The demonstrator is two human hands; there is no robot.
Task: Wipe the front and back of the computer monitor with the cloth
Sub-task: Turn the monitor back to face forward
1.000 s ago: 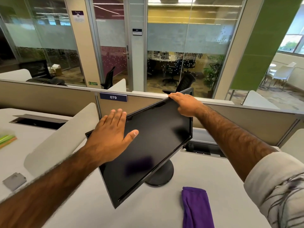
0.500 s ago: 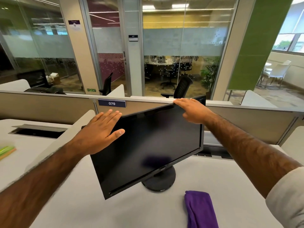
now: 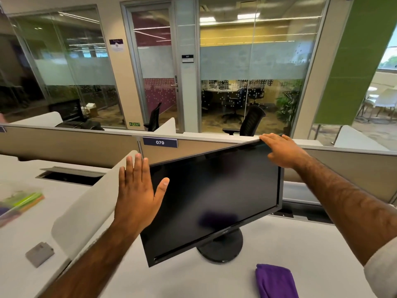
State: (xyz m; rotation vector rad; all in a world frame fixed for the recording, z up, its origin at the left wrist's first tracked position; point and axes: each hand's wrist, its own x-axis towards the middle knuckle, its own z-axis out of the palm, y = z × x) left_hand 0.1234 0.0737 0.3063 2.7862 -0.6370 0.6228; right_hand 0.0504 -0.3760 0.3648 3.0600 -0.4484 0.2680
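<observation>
A black computer monitor (image 3: 214, 198) stands on a round black base (image 3: 223, 248) on the white desk, its dark screen facing me and tilted down to the left. My left hand (image 3: 137, 190) is flat with straight fingers at the monitor's left edge, covering its upper left corner. My right hand (image 3: 281, 150) rests with straight fingers on the monitor's top right corner. A folded purple cloth (image 3: 276, 280) lies on the desk at the front right, apart from both hands. The monitor's back is hidden.
A curved white divider panel (image 3: 86, 203) rises just left of the monitor. A beige partition with the label 079 (image 3: 160, 142) runs behind it. A grey pad (image 3: 39, 253) and coloured folders (image 3: 19, 205) lie on the left desk, near a cable slot (image 3: 71, 175).
The monitor has swung from a steep left-down slant toward level, its right side moving rightward. My left hand's fingers went from leaning right to pointing upward at the left edge; my right hand stayed on the top corner.
</observation>
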